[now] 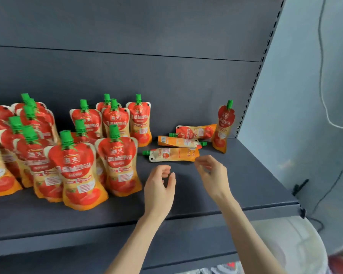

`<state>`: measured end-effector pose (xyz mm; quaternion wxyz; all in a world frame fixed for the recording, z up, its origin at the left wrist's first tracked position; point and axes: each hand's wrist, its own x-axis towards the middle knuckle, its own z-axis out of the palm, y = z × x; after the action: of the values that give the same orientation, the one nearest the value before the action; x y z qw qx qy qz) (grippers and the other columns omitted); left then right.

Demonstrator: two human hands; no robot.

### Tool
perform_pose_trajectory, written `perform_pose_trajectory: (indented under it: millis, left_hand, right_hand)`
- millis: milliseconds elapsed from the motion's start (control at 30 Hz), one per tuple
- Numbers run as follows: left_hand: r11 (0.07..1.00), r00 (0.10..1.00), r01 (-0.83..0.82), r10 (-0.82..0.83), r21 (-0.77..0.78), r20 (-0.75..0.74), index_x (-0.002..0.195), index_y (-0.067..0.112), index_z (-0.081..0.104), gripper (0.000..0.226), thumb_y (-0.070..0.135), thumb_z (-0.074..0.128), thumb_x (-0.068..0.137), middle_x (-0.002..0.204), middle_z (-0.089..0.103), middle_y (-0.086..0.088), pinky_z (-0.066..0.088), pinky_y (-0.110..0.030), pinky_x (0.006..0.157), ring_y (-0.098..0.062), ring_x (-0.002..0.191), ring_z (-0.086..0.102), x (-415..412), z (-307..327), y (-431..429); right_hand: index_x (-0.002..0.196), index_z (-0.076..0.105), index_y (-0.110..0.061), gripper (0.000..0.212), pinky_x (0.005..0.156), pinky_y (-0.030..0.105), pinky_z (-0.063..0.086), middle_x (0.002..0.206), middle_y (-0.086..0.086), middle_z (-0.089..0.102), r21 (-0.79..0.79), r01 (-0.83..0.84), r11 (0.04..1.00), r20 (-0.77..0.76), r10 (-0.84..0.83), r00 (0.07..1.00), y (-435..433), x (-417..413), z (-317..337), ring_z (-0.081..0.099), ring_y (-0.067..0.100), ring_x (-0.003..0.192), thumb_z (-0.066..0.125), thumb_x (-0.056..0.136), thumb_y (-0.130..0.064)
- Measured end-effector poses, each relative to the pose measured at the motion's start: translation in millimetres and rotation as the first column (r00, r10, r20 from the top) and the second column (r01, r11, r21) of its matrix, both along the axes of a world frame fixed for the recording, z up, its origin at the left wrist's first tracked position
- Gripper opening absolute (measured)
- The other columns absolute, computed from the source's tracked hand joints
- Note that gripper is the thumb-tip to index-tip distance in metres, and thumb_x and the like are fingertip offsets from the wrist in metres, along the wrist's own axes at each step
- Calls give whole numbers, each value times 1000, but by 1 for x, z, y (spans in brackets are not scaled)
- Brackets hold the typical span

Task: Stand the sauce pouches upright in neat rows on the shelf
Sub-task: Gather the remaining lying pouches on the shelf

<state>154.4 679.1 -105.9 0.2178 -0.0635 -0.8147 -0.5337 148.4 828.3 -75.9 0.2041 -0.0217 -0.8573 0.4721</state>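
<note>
Both of my hands were over the dark grey shelf point(236, 186), empty. My left hand point(159, 189) was loosely curled, fingers bent toward the thumb with a gap between them, gripping nothing. My right hand point(213, 175) was likewise part-open, its fingertips just beside the base end of the nearest lying pouch point(173, 154); I could not tell whether they touched it.

The standing tomato sauce pouches point(75, 161), red and orange with green caps, occupied the left half of the shelf in several rows from the back panel point(127, 76) to near the front edge. The rows were uneven, and some pouches leaned.

To the right of that group, three pouches lay flat, one behind another: the nearest with its cap to the left, the middle lying pouch point(178, 141) with its cap to the right, the rear lying pouch point(195, 132) with its cap to the left. A single upright pouch point(224, 127) stood just beside them, near the shelf's right end, leaning slightly.
</note>
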Motion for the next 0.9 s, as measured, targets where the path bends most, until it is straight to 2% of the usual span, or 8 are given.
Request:
perform_pose_trajectory:
  millis: [167, 300, 367, 500, 633, 700, 800, 900]
  left_hand:
    - [981, 990, -134, 140, -143, 27, 108, 9, 59, 25, 22, 62, 87, 111, 60, -6, 44, -30, 87, -22, 106, 55, -53, 0, 47]
    - [910, 939, -319, 342, -264, 45, 111, 7, 59, 35, 32, 63, 86, 116, 59, -11, 41, -43, 91, -29, 112, 51, -84, 2, 58]
    - [867, 905, -370, 418, -334, 83, 116, 9, 58, 44, 40, 60, 86, 122, 57, -12, 37, -47, 99, -32, 117, 48, -100, 6, 57]
    - [816, 827, -359, 503, -454, 251, 136, 13, 41, 64, 54, 48, 88, 145, 37, -11, 17, -53, 112, -31, 137, 26, -122, 9, 55]
    - [799, 824, -294, 489, -524, 285, 138, 16, 39, 67, 59, 43, 87, 150, 30, -9, 12, -51, 114, -28, 143, 12, -126, -3, 56]
    - [782, 835, -294, 490, -549, 250, 132, 15, 47, 66, 61, 47, 85, 147, 35, -10, 18, -47, 113, -30, 142, 15, -125, -7, 53]
    - [810, 843, -288, 467, -511, 266, 127, 16, 51, 67, 62, 56, 78, 143, 39, -12, 24, -44, 111, -32, 139, 19, -118, -7, 45]
    - [823, 801, -316, 498, -472, 332, 132, 18, 45, 79, 65, 62, 71, 150, 24, -16, 19, -46, 113, -33, 141, 13, -111, -3, 43]
  right_hand:
    - [105, 64, -9, 17, 89, 36, 50, 104, 4, 69, 67, -95, 993, 54, 91, 994, 48, -54, -7, 62, 18, 100, 58, 89, -12]
    - [112, 63, -9, 24, 90, 35, 47, 112, 7, 65, 154, -191, 970, 92, 178, 980, 68, -94, -7, 58, 24, 108, 58, 90, -16]
    - [116, 61, -10, 29, 91, 38, 47, 116, 7, 65, 190, -251, 949, 111, 233, 966, 71, -114, -5, 57, 25, 110, 59, 90, -23]
    - [124, 56, -13, 39, 100, 47, 41, 127, 7, 59, 253, -346, 903, 185, 306, 934, 71, -145, -9, 49, 28, 121, 55, 91, -33]
    - [128, 54, -19, 44, 108, 46, 29, 136, 2, 53, 318, -372, 872, 231, 309, 923, 73, -161, -20, 42, 26, 129, 49, 92, -44]
    - [127, 56, -23, 44, 109, 43, 24, 134, -2, 54, 342, -364, 866, 235, 296, 926, 75, -162, -22, 42, 23, 128, 49, 91, -48]
    - [115, 62, -26, 39, 101, 41, 23, 118, -7, 57, 313, -358, 880, 237, 292, 926, 78, -158, -22, 44, 20, 116, 56, 86, -51]
    - [111, 62, -25, 38, 100, 40, 25, 110, -7, 55, 246, -346, 906, 221, 295, 930, 80, -155, -24, 42, 18, 113, 62, 82, -49]
